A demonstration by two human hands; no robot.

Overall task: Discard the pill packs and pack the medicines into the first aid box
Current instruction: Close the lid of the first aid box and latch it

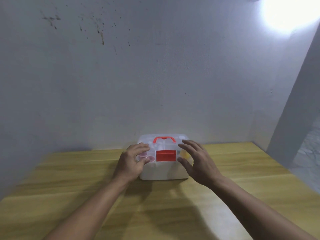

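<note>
A white first aid box point(162, 172) stands on the wooden table point(69, 187) close to the wall, its clear lid down. On the lid are a red carry handle point(164, 139) and a red front latch point(165, 155). Through the lid show blurred pink-capped items at the left and something yellow at the right. My left hand point(133, 161) lies on the box's front left corner, fingers spread over the lid. My right hand point(197, 161) hovers at the right front corner with fingers spread; I cannot tell whether it touches. No pill packs are in view.
A stained pale wall point(155, 75) rises right behind the box. A strong light point(290, 13) glares at the top right. The table's right edge runs along a grey wall panel point(297, 110), with a patterned floor beyond.
</note>
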